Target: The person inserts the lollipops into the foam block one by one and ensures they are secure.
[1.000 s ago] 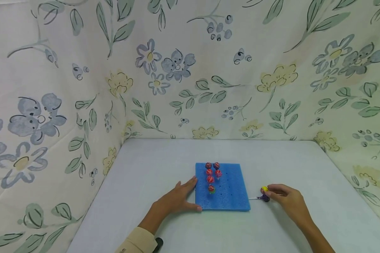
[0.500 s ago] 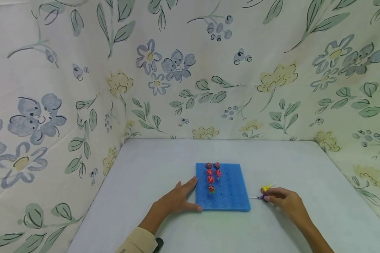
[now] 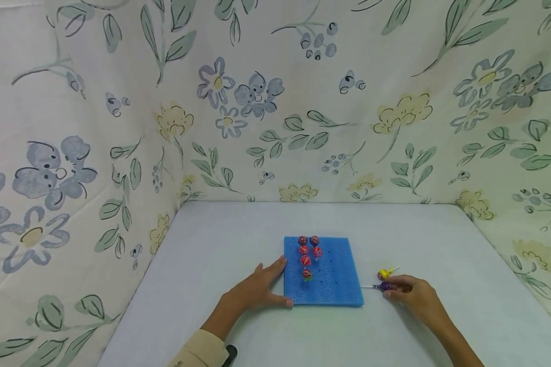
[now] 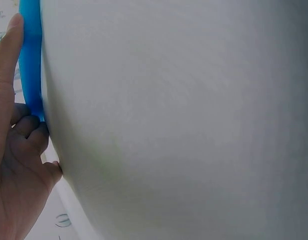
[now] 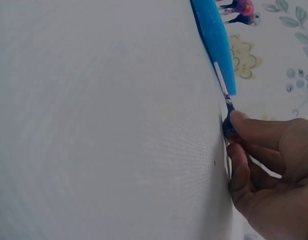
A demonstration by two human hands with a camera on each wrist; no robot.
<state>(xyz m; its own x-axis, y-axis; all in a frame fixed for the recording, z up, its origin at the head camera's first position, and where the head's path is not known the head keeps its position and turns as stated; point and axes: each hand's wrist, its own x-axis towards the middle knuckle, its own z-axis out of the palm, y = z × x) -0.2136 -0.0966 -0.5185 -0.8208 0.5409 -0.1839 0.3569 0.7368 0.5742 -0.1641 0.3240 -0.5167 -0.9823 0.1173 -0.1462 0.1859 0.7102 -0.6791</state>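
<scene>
While the right hand (image 3: 415, 295) lies on the bench (image 3: 220, 239) to the right of the blue foam (image 3: 335, 278), its thumb and fingertips pinch the head of a purple lollipop (image 3: 385, 286); the wrist view shows the fingers (image 5: 258, 131) curled round that dark head, with the white stick pointing toward the foam's edge. A second ago this hand covered both loose sweets, with the yellow lollipop (image 3: 384, 274) right at its fingertips. Now it has slid a little back and toward the person, and the yellow one lies uncovered just beyond the purple one, its stick angled away to the right. So the hand has settled on the purple sweet and left the yellow one where it was; I judge that the purple one is the piece in hand at this moment, gripped but not yet lifted off the bench.

Outward from there, the left hand (image 3: 257, 290) has not moved: it rests flat, fingers straight, against the left edge of the foam and holds nothing. Six red lollipops (image 3: 305, 260) stand upright in the foam's holes, in its left half, and several holes to their right show as dark dots. Flowered cloth (image 3: 257, 102) walls the bench on three sides.
</scene>
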